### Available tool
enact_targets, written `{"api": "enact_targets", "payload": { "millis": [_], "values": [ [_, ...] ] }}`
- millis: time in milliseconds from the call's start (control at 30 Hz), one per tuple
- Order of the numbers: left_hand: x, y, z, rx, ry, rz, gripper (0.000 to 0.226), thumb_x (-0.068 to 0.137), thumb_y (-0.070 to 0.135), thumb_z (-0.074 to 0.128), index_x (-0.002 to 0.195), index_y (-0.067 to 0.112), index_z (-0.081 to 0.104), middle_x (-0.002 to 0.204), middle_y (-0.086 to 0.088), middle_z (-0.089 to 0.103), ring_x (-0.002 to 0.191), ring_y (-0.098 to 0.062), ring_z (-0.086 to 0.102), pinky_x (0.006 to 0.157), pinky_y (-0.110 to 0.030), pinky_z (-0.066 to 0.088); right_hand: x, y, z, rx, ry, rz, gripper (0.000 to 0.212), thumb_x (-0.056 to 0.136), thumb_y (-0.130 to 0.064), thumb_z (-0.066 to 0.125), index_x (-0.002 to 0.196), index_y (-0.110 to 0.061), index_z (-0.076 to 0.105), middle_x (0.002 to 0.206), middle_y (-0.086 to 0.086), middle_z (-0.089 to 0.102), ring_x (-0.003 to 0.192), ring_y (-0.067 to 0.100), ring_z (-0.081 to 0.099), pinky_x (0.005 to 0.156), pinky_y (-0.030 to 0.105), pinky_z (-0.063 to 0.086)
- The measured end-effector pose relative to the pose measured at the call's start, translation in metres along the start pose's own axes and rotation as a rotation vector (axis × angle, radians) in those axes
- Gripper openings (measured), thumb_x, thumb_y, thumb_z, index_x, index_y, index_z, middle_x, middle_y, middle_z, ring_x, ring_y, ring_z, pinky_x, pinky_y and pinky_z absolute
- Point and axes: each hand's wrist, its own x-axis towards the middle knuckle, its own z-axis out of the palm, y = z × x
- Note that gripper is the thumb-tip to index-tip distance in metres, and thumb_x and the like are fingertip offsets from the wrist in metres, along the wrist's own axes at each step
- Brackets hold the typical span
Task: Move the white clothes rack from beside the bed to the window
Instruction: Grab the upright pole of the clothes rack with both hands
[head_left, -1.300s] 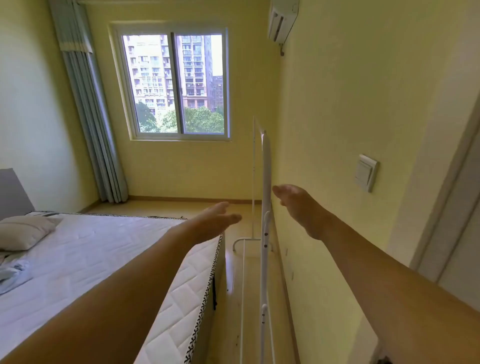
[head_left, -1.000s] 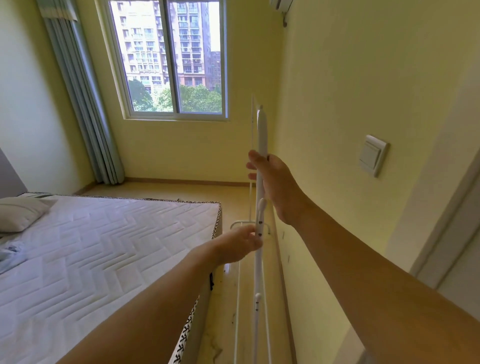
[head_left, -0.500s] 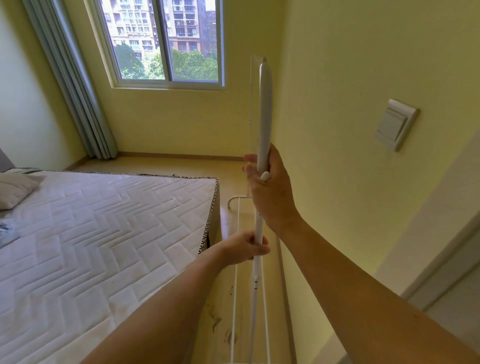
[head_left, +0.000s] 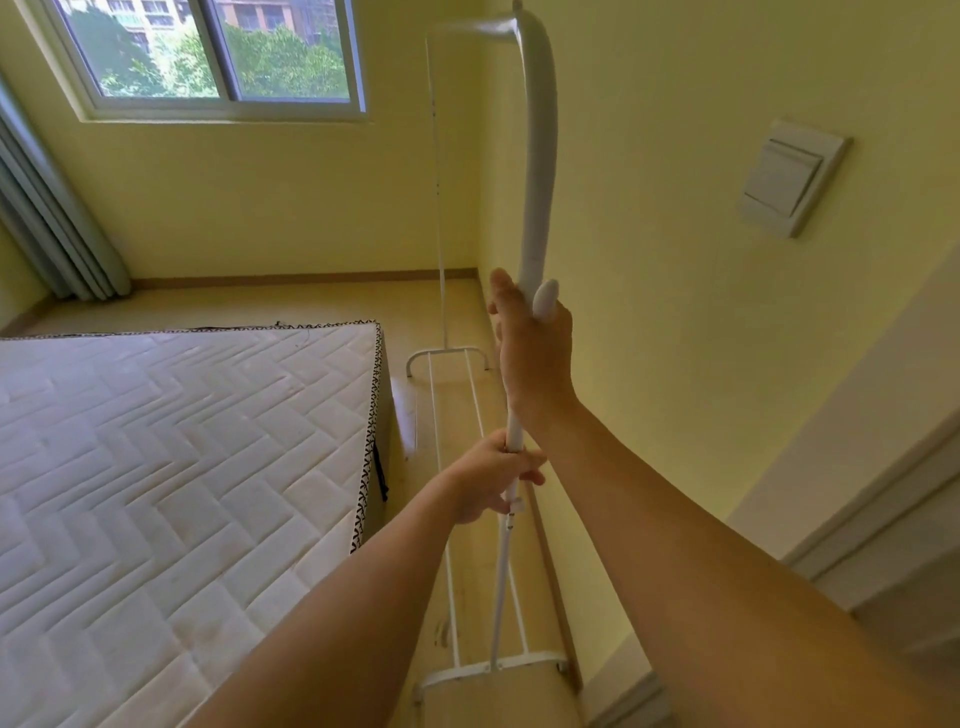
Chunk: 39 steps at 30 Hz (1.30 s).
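A second or so ago both hands were open in the air, reaching toward the rack; now both are wrapped around its near upright pole. The right hand (head_left: 532, 358) is clamped high on the pole at the centre of the frame, just under a white plastic knob (head_left: 544, 299), and the left hand (head_left: 491, 475) is closed around the same pole lower down, just below the right wrist. That suggests the grasp is made and the carry can begin, though nothing shows the feet off the floor yet

The white clothes rack (head_left: 540, 156) stands in the narrow strip of floor (head_left: 291, 301) between the bed (head_left: 171, 467) in the lower left and the yellow wall (head_left: 675, 260) on the right. Its base rails run down the middle of the frame to the lower centre, and its far upright rises thin at centre top. The window (head_left: 218, 52) sits in the upper left, well apart from the rack, so the whole move is still ahead

No containers are in view: nothing hangs on the rack and nothing lies on its lower rails
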Motion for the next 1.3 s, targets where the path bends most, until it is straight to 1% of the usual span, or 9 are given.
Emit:
{"api": "enact_targets", "payload": {
  "millis": [167, 333, 400, 500, 667, 800, 1000, 1133, 1300],
  "values": [
    [0.022, -0.008, -0.006, -0.092, 0.032, -0.192, 0.043, 0.085, 0.034, 0.069, 0.124, 0.019, 0.06, 0.116, -0.003, 0.053, 0.081, -0.018, 0.053, 0.058, -0.041, 0.061, 0.019, 0.01, 0.012, 0.066, -0.096, -0.056, 0.044, 0.094, -0.038, 0.06, 0.063, -0.011, 0.044, 0.049, 0.0, 0.033, 0.045, 0.013, 0.029, 0.044, 0.029, 0.026],
    [0.041, -0.018, -0.003, -0.225, 0.092, -0.254, 0.031, 0.09, 0.014, 0.064, 0.121, 0.016, 0.066, 0.132, -0.004, 0.051, 0.112, -0.019, 0.042, 0.076, -0.054, 0.054, 0.044, 0.015, 0.011, 0.144, -0.158, -0.04, 0.05, 0.096, -0.031, 0.059, 0.054, -0.018, 0.035, 0.04, -0.014, 0.033, 0.04, 0.008, 0.027, 0.042, 0.023, 0.024],
    [0.054, -0.013, 0.0, -0.293, 0.17, -0.234, 0.022, 0.089, -0.002, 0.055, 0.097, 0.013, 0.069, 0.114, -0.008, 0.057, 0.104, -0.024, 0.049, 0.084, -0.058, 0.056, 0.057, 0.018, 0.01, 0.158, -0.171, -0.066, 0.051, 0.097, -0.028, 0.058, 0.053, -0.018, 0.035, 0.041, -0.014, 0.033, 0.041, 0.008, 0.028, 0.044, 0.026, 0.024],
    [0.071, -0.003, 0.006, -0.355, 0.323, -0.192, 0.031, 0.085, -0.013, 0.042, 0.074, 0.01, 0.06, 0.08, -0.005, 0.057, 0.078, -0.024, 0.052, 0.093, -0.065, 0.051, 0.076, 0.022, 0.009, 0.173, -0.185, -0.064, 0.05, 0.097, -0.026, 0.057, 0.052, -0.019, 0.037, 0.041, -0.013, 0.033, 0.041, 0.008, 0.028, 0.044, 0.026, 0.024],
    [0.095, 0.009, 0.011, -0.346, 0.44, -0.13, 0.036, 0.08, -0.012, 0.033, 0.064, 0.012, 0.054, 0.066, -0.006, 0.049, 0.07, -0.026, 0.049, 0.08, -0.058, 0.056, 0.103, 0.03, 0.006, 0.204, -0.218, -0.084, 0.045, 0.098, -0.023, 0.057, 0.057, -0.013, 0.039, 0.047, -0.003, 0.031, 0.044, 0.011, 0.028, 0.046, 0.028, 0.023],
    [0.108, 0.018, 0.011, -0.342, 0.485, -0.121, 0.036, 0.083, -0.011, 0.032, 0.07, 0.011, 0.057, 0.07, -0.006, 0.05, 0.072, -0.025, 0.05, 0.078, -0.056, 0.057, 0.12, 0.034, 0.006, 0.215, -0.244, -0.099, 0.045, 0.098, -0.023, 0.056, 0.059, -0.005, 0.042, 0.053, 0.002, 0.027, 0.049, 0.018, 0.023, 0.047, 0.031, 0.018],
    [0.123, 0.029, 0.005, -0.363, 0.482, -0.124, 0.035, 0.086, -0.01, 0.031, 0.086, 0.007, 0.062, 0.072, -0.006, 0.053, 0.072, -0.023, 0.051, 0.081, -0.058, 0.057, 0.14, 0.04, 0.01, 0.242, -0.278, -0.116, 0.044, 0.094, -0.025, 0.056, 0.058, -0.006, 0.039, 0.054, 0.001, 0.026, 0.048, 0.016, 0.021, 0.047, 0.03, 0.017],
    [0.138, 0.035, -0.006, -0.355, 0.493, -0.117, 0.035, 0.085, -0.012, 0.031, 0.07, 0.01, 0.055, 0.066, -0.005, 0.049, 0.068, -0.023, 0.049, 0.075, -0.054, 0.056, 0.157, 0.046, 0.016, 0.256, -0.295, -0.095, 0.049, 0.097, -0.021, 0.056, 0.053, -0.015, 0.033, 0.044, -0.009, 0.029, 0.042, 0.01, 0.025, 0.045, 0.022, 0.022],
    [0.157, 0.04, -0.025, -0.348, 0.506, -0.12, 0.035, 0.083, -0.011, 0.03, 0.068, 0.011, 0.053, 0.064, -0.004, 0.047, 0.068, -0.023, 0.046, 0.074, -0.048, 0.051, 0.177, 0.054, 0.033, 0.266, -0.313, -0.107, 0.044, 0.097, -0.02, 0.055, 0.057, -0.014, 0.037, 0.042, -0.013, 0.03, 0.04, 0.007, 0.026, 0.043, 0.02, 0.023]
  ]
}}
